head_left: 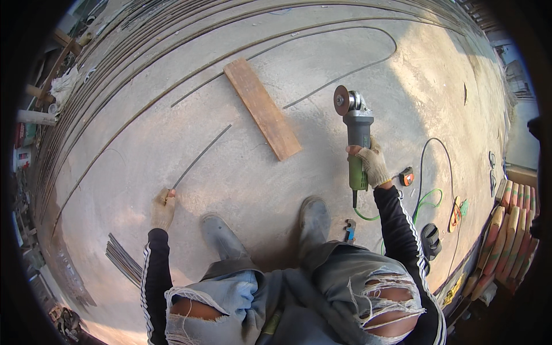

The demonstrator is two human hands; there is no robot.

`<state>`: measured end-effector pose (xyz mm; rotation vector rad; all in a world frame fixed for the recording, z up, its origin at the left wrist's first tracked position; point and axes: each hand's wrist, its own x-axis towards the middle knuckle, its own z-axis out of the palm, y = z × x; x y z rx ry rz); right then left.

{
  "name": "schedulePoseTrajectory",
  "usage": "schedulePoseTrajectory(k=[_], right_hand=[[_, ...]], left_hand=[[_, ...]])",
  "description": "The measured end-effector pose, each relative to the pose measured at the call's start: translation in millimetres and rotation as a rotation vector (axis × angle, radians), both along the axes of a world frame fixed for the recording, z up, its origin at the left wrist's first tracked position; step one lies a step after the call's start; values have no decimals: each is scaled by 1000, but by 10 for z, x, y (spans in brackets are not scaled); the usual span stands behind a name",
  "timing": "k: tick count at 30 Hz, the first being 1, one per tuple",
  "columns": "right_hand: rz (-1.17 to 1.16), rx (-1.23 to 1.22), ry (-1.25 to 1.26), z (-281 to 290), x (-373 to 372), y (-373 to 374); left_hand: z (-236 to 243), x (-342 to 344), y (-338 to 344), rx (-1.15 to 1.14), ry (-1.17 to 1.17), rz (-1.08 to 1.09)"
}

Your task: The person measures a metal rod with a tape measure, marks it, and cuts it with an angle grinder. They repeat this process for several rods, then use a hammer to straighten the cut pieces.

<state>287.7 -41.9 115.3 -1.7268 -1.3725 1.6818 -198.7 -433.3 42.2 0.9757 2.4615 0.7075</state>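
My left hand (164,208), in a fingerless knit glove, grips the lower end of a short dark metal rod (204,153). Held in my gloved right hand (371,161) is a green and dark grey angle grinder (357,128), its disc (341,99) pointing away from me. A wooden plank (261,109) lies across a long, looped rod (339,77) beyond my hands. A bundle of short rods (122,260) rests on the floor beside my left forearm. Near my right hand is an orange and black tape measure (406,176).
Long rods (144,22) span the concrete floor (276,184) at the top and left. My boots (311,224) are below the plank. Cables (439,142), a blue tool (349,230) and dark footwear (430,241) lie at the right, with stacked sacks (506,241) along the edge.
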Motion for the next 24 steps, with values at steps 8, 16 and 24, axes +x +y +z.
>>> schedulePoseTrajectory(k=[8, 16, 24], right_hand=[[-170, -2, 4, -155, 527, -77], [-263, -11, -40, -205, 569, -31], [-285, 0, 25, -222, 628, -20]], left_hand=[[178, -317, -1833, -350, 337, 111], [467, -345, 812, -17, 409, -189], [491, 701, 3281, 168, 398, -897]])
